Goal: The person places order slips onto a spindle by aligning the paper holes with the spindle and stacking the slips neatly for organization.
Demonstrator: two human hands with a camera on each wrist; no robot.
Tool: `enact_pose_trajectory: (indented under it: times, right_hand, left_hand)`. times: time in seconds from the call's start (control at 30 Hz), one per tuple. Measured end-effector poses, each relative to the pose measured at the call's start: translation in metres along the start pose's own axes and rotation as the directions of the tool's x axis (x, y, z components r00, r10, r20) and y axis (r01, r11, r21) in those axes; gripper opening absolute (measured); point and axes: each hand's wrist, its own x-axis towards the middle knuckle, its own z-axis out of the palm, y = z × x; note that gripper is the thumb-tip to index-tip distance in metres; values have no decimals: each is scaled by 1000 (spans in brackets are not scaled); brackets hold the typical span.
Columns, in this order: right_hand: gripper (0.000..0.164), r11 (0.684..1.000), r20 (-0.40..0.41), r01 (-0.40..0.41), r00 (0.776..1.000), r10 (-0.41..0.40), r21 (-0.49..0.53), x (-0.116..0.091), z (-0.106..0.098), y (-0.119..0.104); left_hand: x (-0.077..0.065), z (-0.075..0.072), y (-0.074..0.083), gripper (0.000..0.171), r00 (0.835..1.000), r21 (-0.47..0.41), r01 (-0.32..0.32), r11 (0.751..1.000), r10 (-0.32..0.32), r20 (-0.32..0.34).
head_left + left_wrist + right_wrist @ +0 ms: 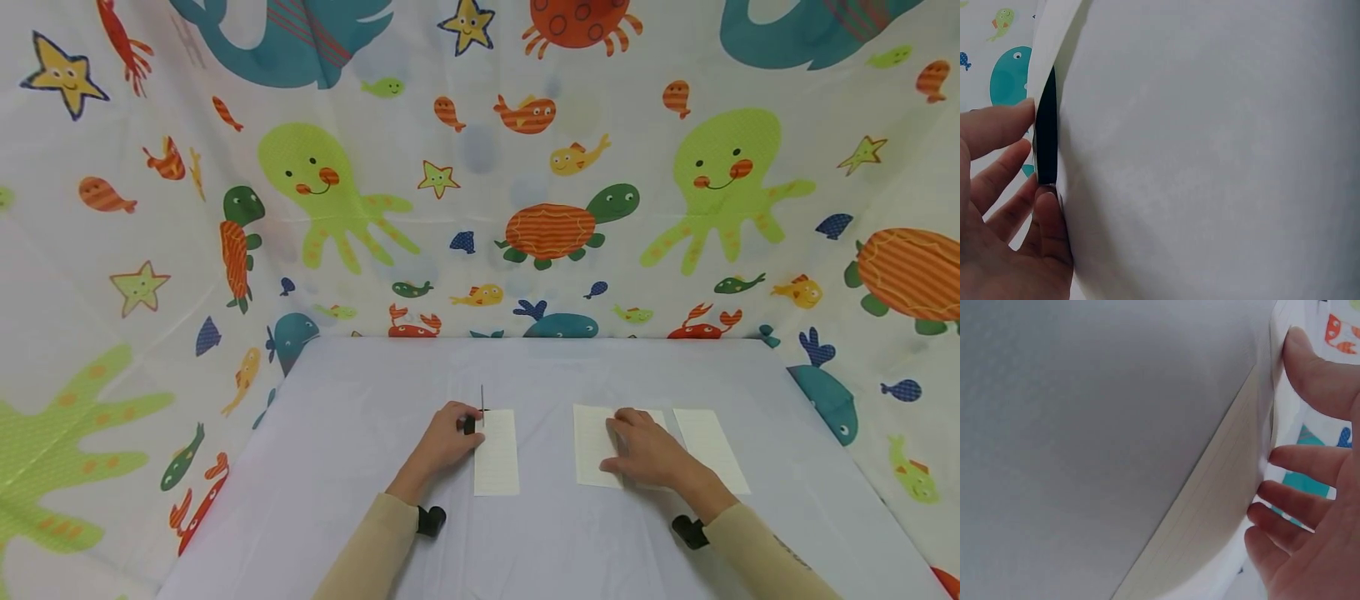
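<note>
My left hand (442,442) is at the upper left corner of a narrow lined paper strip (497,458). Its curled fingers and thumb hold a black item (1049,137), which shows as a dark wedge against the paper in the left wrist view; its kind I cannot tell. A thin dark rod (483,396) rises there past the strip's top edge. Farther right, my right hand (648,450) rests with spread, bent fingers on cream lined paper (591,446), covering much of it. In the right wrist view its fingertips touch down beyond a lined sheet (1204,500).
Another lined paper strip (708,446) lies to the right of my right hand. A white cloth covers the table (360,400). Behind and at both sides hangs a curtain (465,167) printed with sea animals. Each wrist wears a black band (431,522).
</note>
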Motion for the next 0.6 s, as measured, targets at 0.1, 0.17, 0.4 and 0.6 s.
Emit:
enact_pose_trajectory:
  times: [0.1, 0.17, 0.4, 0.6]
  right_hand:
    - [73, 1000, 14, -11, 1000, 11, 3, -1, 1, -2]
    - [72, 1000, 25, -19, 1000, 19, 2, 0, 1, -3]
    - [68, 999, 24, -38, 999, 37, 11, -1, 2, -6]
    - [62, 1000, -14, -11, 1000, 12, 19, -2, 4, -7]
  left_hand:
    - [0, 1, 1, 32, 1000, 3, -1, 1000, 1, 3]
    - [1, 1, 1, 32, 1000, 2, 10, 1000, -10, 2]
    - [1, 2, 1, 33, 1000, -1, 26, 1000, -26, 6]
    - [0, 1, 2, 32, 1000, -7, 19, 1000, -19, -1]
